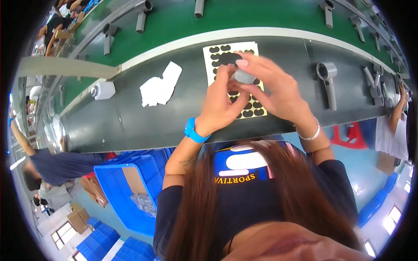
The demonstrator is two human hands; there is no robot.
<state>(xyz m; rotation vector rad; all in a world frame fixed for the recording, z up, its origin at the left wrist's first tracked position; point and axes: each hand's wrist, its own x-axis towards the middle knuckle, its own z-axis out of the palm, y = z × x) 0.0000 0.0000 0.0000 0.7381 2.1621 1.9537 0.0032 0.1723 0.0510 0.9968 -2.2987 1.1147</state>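
Over a pale sheet of black stickers, my left hand and my right hand come close together. Between them is a small grey rounded part, mostly covered by the fingers; its full shape cannot be made out. My left fingers are curled around its near side, while the right thumb and fingers close on it from the other side. A dark oval piece, like a larger-looking sticker, shows at the right index fingertip. Whether it is stuck to the grey part is hidden.
Crumpled white paper and a white bottle-like container lie left on the dark bench. A grey dryer-shaped device rests right, with several more beyond. Others stand on the green belt. A blue crate is below left; people work at both sides.
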